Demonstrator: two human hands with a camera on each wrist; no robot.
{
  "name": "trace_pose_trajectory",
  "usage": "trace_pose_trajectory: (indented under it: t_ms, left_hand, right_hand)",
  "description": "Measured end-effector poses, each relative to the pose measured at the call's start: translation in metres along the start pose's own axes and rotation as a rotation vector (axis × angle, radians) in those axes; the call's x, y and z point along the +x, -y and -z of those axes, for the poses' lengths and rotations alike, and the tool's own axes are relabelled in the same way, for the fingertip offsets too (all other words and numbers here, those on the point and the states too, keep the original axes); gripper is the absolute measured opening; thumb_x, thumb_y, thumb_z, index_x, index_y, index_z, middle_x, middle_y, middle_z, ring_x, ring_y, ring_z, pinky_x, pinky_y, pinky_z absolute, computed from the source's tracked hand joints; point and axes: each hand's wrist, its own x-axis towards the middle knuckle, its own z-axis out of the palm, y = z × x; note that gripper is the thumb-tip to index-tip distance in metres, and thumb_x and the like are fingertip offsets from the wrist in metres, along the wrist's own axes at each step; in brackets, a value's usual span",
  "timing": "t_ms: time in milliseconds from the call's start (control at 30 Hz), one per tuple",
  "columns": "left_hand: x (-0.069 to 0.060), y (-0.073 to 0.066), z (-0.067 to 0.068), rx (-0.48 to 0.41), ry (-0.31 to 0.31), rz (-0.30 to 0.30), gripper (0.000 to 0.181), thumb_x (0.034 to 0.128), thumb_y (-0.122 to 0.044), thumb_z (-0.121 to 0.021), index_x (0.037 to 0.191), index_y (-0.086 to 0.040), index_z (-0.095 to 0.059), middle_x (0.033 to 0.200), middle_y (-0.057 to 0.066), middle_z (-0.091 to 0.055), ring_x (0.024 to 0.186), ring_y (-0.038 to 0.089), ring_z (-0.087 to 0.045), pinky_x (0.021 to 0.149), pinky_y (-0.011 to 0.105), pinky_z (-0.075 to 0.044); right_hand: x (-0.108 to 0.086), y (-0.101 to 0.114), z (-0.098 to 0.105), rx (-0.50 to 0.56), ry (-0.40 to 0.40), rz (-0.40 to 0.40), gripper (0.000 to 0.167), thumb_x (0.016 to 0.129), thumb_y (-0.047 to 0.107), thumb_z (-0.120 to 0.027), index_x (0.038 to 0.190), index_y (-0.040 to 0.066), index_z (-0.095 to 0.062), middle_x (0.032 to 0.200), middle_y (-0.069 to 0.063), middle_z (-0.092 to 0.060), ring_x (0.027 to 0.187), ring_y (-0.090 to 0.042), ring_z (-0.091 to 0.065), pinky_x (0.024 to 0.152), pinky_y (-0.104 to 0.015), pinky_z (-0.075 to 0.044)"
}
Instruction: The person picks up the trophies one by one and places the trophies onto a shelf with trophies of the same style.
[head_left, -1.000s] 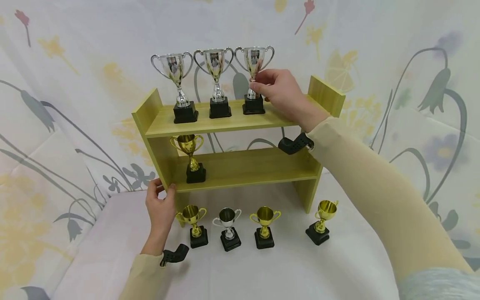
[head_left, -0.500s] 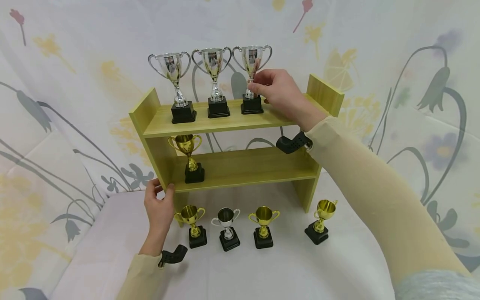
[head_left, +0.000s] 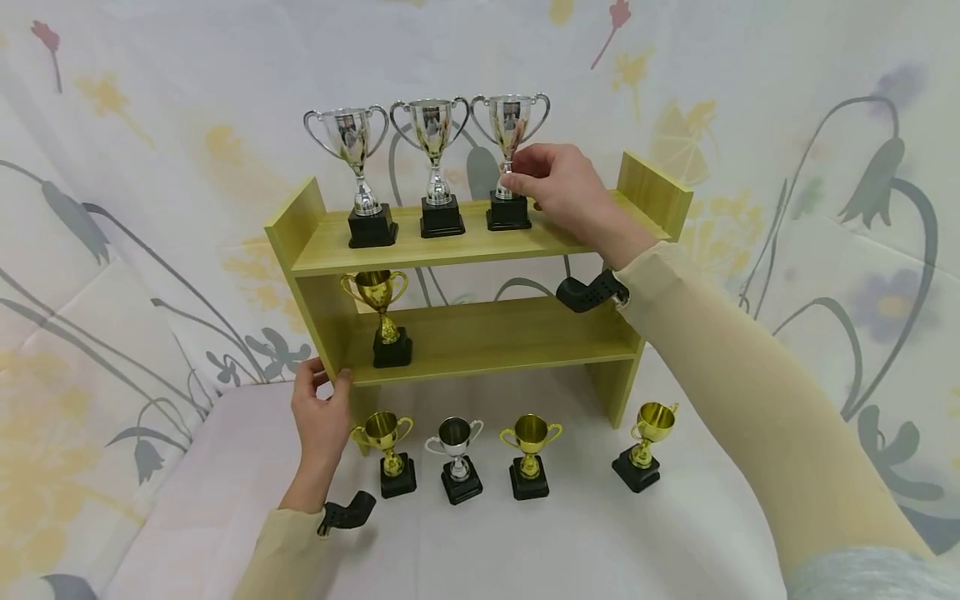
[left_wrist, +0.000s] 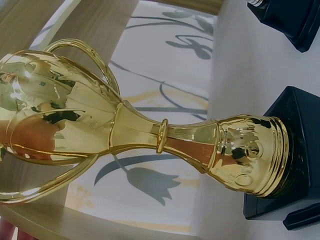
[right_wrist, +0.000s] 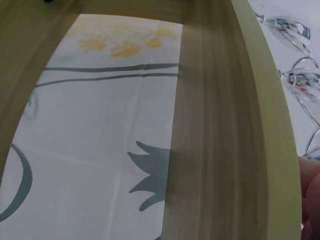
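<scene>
On the top board of a wooden shelf point(head_left: 480, 337) stand three silver trophies in a row. My right hand point(head_left: 566, 192) pinches the stem of the rightmost silver trophy point(head_left: 511, 125), whose black base rests on the board. To its left are the middle silver trophy point(head_left: 432, 137) and the left silver trophy point(head_left: 352, 142). Low on the shelf's left side, my left hand point(head_left: 322, 417) grips the edge of the side panel, thumb in front. A gold trophy point(head_left: 378, 292) stands at the left end of the middle board, near that hand.
In front of the shelf, on the white cloth point(head_left: 480, 550), stand a left gold cup point(head_left: 384, 433), a small silver cup point(head_left: 455, 437) and a middle gold cup point(head_left: 531, 437). Another gold cup point(head_left: 652, 423) stands apart at the right. Floral fabric point(head_left: 787, 167) hangs behind.
Both hands keep their places, and the trophies stand where they were. Only the head view shifts slightly.
</scene>
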Motion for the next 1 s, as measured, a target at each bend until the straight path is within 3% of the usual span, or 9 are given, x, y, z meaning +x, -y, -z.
trace_pose_trajectory:
  t_ms: [400,633,1000]
  left_hand:
    - [0.001,0.001,-0.002,0.003,-0.004,0.003,0.026,0.0984,-0.012,-0.057,0.121,0.002,-0.055,0.112,0.014,-0.055,0.101,0.013,-0.051,0.072,0.016,-0.045]
    - [0.001,0.000,0.000,0.009,0.019,-0.016,0.027,0.0991,-0.012,-0.056,0.122,0.002,-0.055,0.113,0.014,-0.055,0.102,0.016,-0.051,0.072,0.015,-0.045]
    - [-0.001,-0.002,0.001,0.019,0.022,-0.015,0.027,0.0993,-0.012,-0.056,0.122,0.002,-0.054,0.111,0.014,-0.055,0.102,0.015,-0.051,0.073,0.016,-0.045]
  right_hand:
    - [-0.002,0.000,0.000,0.000,-0.034,0.009,0.047,0.097,0.031,-0.066,0.138,0.009,-0.060,0.135,-0.005,-0.061,0.123,-0.017,-0.054,0.102,-0.032,-0.043]
    - [-0.007,0.000,0.002,0.079,-0.044,0.019,0.044,0.095,0.025,-0.069,0.135,0.008,-0.063,0.132,-0.005,-0.064,0.116,-0.016,-0.061,0.091,-0.032,-0.051]
    - [-0.012,-0.002,-0.001,0.120,-0.079,0.024,0.046,0.093,0.018,-0.072,0.137,0.010,-0.062,0.128,-0.006,-0.066,0.114,-0.015,-0.062,0.091,-0.029,-0.052]
